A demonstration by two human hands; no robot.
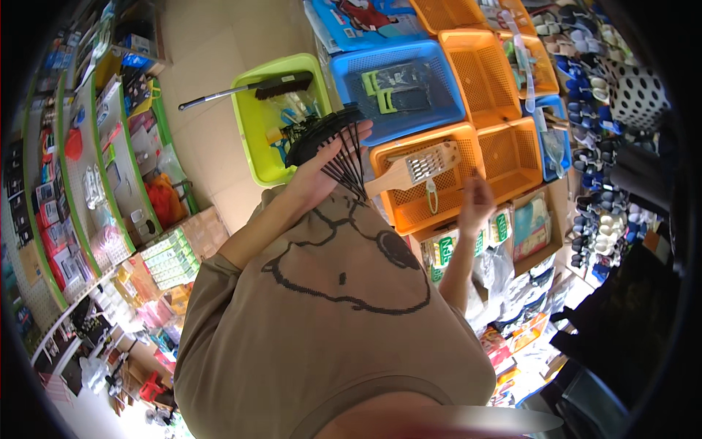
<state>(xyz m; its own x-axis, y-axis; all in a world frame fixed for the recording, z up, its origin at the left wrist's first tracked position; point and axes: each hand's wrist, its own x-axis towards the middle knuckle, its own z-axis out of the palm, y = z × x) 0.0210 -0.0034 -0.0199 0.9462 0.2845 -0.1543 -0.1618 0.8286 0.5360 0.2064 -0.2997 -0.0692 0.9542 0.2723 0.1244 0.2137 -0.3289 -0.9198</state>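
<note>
Close to my chest, my left hand (319, 178) holds a bundle of thin black rods (349, 162), its fingers wrapped around them. Their dark clustered ends (311, 137) hang over the near right side of the green basket (246, 139). My right hand (477, 203) is above the near right edge of an orange basket (468, 143), looking curled and partly blurred; whatever it may hold cannot be made out. In that orange basket lies a wooden slotted spatula (428, 164), its handle pointing toward the black rods. A pale green loop (432, 199) lies beside it.
A black brush with a long handle (285, 85) lies across the green basket. Green-handled tools (382, 91) are in a blue basket (341, 69). More orange baskets (479, 42) stand to the right, with shoe racks (585, 168) beyond and goods shelves (95, 146) on the left.
</note>
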